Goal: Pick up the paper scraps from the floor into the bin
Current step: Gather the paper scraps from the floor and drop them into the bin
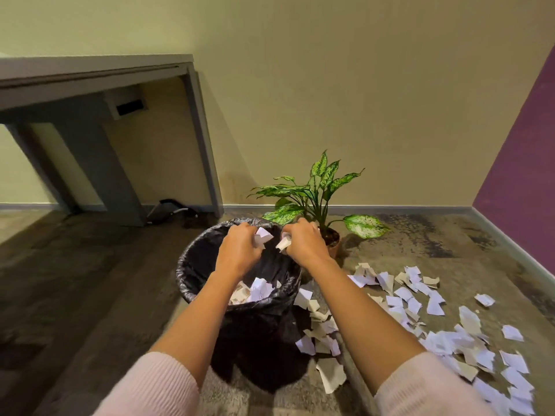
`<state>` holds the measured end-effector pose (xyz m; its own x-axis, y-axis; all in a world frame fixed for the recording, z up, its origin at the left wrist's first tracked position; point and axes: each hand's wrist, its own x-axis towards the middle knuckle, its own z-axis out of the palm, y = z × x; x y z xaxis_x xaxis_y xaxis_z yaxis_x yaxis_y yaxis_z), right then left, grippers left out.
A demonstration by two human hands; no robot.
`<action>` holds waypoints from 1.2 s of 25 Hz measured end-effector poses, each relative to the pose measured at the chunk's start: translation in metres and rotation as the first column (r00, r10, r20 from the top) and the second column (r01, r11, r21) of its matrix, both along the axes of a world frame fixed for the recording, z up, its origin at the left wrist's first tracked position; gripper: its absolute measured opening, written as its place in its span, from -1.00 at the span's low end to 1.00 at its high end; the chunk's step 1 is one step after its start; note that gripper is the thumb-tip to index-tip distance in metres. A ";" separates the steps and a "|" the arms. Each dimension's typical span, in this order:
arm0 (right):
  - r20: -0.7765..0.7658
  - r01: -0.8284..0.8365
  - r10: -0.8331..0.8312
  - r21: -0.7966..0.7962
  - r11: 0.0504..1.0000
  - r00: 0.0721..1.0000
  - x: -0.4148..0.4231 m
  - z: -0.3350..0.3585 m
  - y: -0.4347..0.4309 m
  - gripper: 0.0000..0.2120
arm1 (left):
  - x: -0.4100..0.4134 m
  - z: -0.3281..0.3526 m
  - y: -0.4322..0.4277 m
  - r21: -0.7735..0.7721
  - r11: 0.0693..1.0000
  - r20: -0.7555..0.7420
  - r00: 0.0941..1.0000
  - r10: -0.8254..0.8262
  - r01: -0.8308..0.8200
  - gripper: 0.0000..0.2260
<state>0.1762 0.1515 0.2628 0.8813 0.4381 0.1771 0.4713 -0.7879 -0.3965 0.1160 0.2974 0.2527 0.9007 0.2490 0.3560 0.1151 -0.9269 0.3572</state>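
Both hands are over the bin [183, 267], toward its far rim, and each is closed round paper. The left grip [240, 250] holds a crumpled bunch of scraps [263, 235], with white showing past the fingers. The right grip [303, 244] holds a second bunch [283, 244] and sits at the bin's right edge, just in front of the plant [312, 187]. The step in hand, as I judge it, is the drop.

To do it well, the right grip should come a little to the left so that it is wholly inside the rim before it lets go. Its paper hangs close to the edge, and light pieces drift as they fall. Both hands should go lower into the mouth of the liner [207, 250] rather than release from height. The fingers should then open fully and spread, since small bits may cling to skin. The liner's loose, folded rim should not be dragged inward. The right wrist should stay clear of the leaves and the pot [334, 242].

Some paper lies in the bin on its near side. Far more is left in a pile [420, 310] across the floor [90, 280] to the bin's right. It runs from pieces against the bin's base to others well apart from it. The pieces at the base look the easiest to take next.
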 end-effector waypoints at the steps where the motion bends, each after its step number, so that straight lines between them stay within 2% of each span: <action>1: -0.006 -0.010 0.010 -0.003 1.000 1.000 0.001 -0.002 0.010 -0.76 | -0.002 -0.004 0.012 0.009 1.000 -0.019 1.000 0.024 -0.024 -0.79; 7: -0.077 -0.123 0.118 -0.074 0.990 0.990 0.001 -0.018 0.048 -0.71 | -0.008 -0.028 0.051 0.027 0.996 -0.143 0.986 0.084 -0.081 -0.95; 12: -0.217 -0.171 0.142 -0.120 0.978 0.966 0.005 -0.025 0.056 -0.39 | -0.006 -0.042 0.053 0.087 0.990 -0.274 0.953 0.133 -0.113 -0.55; 14: -0.249 -0.181 0.145 -0.127 0.975 0.958 0.008 -0.026 0.054 -0.35 | -0.005 -0.044 0.050 0.081 0.989 -0.295 0.945 0.143 -0.125 -0.46; 16: -0.225 -0.191 0.158 -0.129 0.973 0.961 0.010 -0.027 0.051 -0.39 | -0.005 -0.045 0.047 0.080 0.987 -0.309 0.938 0.156 -0.138 -0.38; 19: -0.146 -0.171 0.158 -0.077 0.982 0.977 0.010 -0.024 0.039 -0.51 | -0.006 -0.042 0.040 0.061 0.988 -0.277 0.949 0.153 -0.142 -0.37; 23: -0.048 -0.112 0.112 -0.002 0.994 0.993 0.010 -0.016 0.017 -0.58 | -0.003 -0.029 0.019 0.074 0.989 -0.133 0.981 0.140 -0.131 -0.50; 30: 0.000 -0.015 0.015 -0.044 0.999 1.000 0.005 -0.012 -0.048 -0.60 | 0.010 -0.011 -0.061 0.170 0.985 -0.018 1.000 -0.025 0.028 -0.59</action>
